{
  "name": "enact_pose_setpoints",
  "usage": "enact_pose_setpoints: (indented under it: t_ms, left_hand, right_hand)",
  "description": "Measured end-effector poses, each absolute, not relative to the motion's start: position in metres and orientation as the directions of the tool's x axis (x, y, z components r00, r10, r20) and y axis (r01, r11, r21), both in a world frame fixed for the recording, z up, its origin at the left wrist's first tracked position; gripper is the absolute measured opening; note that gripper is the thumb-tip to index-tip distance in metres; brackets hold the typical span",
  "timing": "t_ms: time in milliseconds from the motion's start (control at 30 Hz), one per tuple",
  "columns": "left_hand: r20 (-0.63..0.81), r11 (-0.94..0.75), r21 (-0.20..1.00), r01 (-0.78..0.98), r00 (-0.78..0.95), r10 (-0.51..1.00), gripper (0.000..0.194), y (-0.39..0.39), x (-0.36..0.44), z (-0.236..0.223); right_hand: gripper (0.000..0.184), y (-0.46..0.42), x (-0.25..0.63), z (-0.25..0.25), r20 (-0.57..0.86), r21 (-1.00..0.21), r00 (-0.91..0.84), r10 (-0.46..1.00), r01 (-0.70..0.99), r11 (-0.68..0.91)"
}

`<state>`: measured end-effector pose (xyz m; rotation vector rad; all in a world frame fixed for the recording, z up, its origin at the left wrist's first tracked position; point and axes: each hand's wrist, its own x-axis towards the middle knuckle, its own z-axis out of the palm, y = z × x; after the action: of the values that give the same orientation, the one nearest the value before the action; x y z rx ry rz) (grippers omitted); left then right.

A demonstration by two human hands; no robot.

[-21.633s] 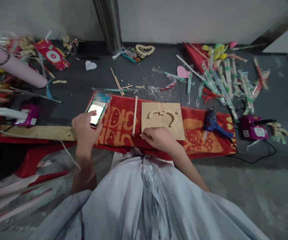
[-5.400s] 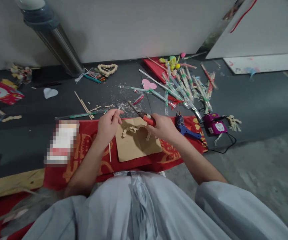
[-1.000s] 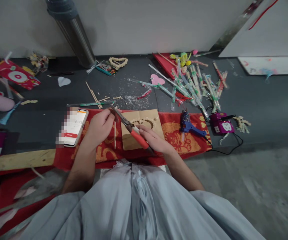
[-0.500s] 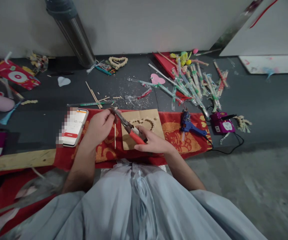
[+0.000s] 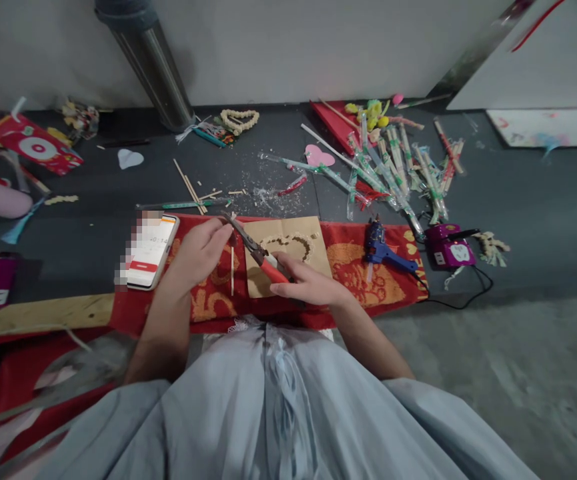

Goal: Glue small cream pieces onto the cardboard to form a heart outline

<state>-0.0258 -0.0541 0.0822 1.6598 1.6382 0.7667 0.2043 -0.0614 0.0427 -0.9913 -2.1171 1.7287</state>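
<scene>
My right hand [image 5: 308, 283] is closed around the red handles of a pair of pliers [image 5: 253, 247], whose jaws point up and left. At the jaw tips, my left hand [image 5: 201, 257] is pinched closed; a small pale bit shows there, but what the fingers hold is hidden. Under the pliers lies a brown cardboard square [image 5: 322, 263] bearing a heart outline [image 5: 310, 245] made of small pale pieces. Just left of the cardboard a thin wooden stick [image 5: 233, 273] rests on the red and orange towel [image 5: 208, 310].
A blue glue gun [image 5: 381, 250] lies on the towel's right side, beside a purple box [image 5: 448, 247]. A phone [image 5: 153, 253] lies left. Behind are loose sticks [image 5: 188, 183], wrapped chopsticks [image 5: 401, 160], a pink paper heart [image 5: 319, 156] and a tall flask [image 5: 155, 73].
The view has shifted slightly. My hands and the pliers keep nearly the same pose, with the jaws still at the left fingertips.
</scene>
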Motion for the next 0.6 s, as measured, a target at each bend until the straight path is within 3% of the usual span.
enact_pose_setpoints:
  t_ms: [200, 400, 600]
  left_hand:
    - [-0.070, 0.059, 0.869, 0.491, 0.004, 0.998, 0.053, -0.058, -0.022, 0.080]
    - [-0.062, 0.080, 0.881, 0.467, -0.053, 0.997, 0.048, -0.065, -0.015, 0.083]
    - [-0.013, 0.047, 0.833, 0.552, -0.065, 0.998, 0.046, -0.068, -0.012, 0.084]
  right_hand:
    - [0.051, -0.063, 0.204, 0.053, -0.248, -0.890, -0.719, 0.649, 0.433, 0.139]
    - [0.060, -0.070, 0.200, 0.065, -0.191, -0.771, -0.563, 0.804, 0.593, 0.232]
    - [0.044, -0.072, 0.191, 0.071, -0.238, -0.610, -0.399, 0.886, 0.771, 0.184]
